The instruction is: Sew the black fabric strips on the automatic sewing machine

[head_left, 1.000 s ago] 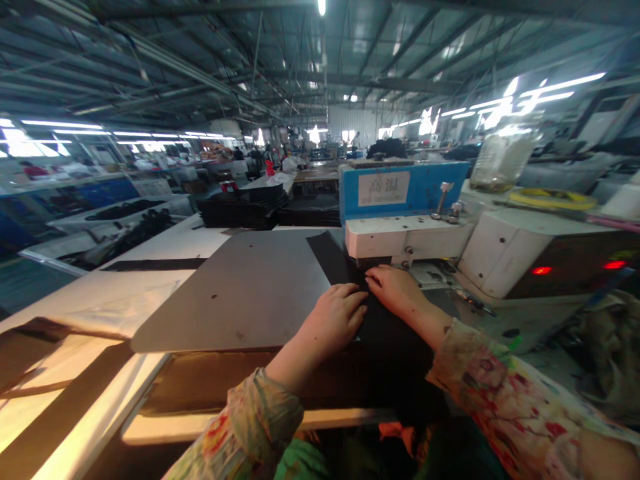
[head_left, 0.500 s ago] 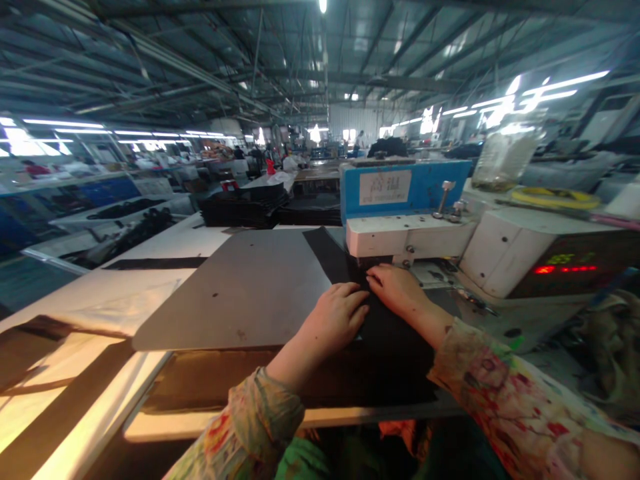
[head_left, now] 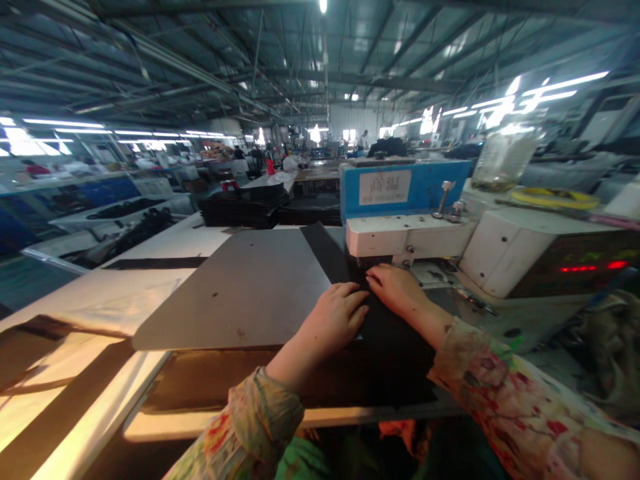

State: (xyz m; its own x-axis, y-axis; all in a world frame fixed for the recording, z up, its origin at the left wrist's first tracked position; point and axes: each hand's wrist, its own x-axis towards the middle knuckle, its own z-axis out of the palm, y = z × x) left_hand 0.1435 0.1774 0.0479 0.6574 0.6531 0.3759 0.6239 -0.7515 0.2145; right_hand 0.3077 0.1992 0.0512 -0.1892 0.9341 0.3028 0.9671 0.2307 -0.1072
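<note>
A dark fabric piece lies under both hands, and a strip of it runs beyond them along the right side of a grey metal plate. My left hand rests on the dark fabric with bent fingers, closed against it. Just right of it, my right hand has its fingers together on the fabric, close below the head of a white and blue sewing machine. The fingertips of the two hands are almost touching. The needle area is mostly hidden.
Stacked dark pieces lie behind the plate. Brown fabric sits under its front edge. A control panel with red digits, a plastic jar and a yellow ring are at the right. Dark strips lie on the left table.
The far end of the dark fabric strip has shifted slightly away and to the left. The panel's lit digits have changed. Both hands look nearly still.
</note>
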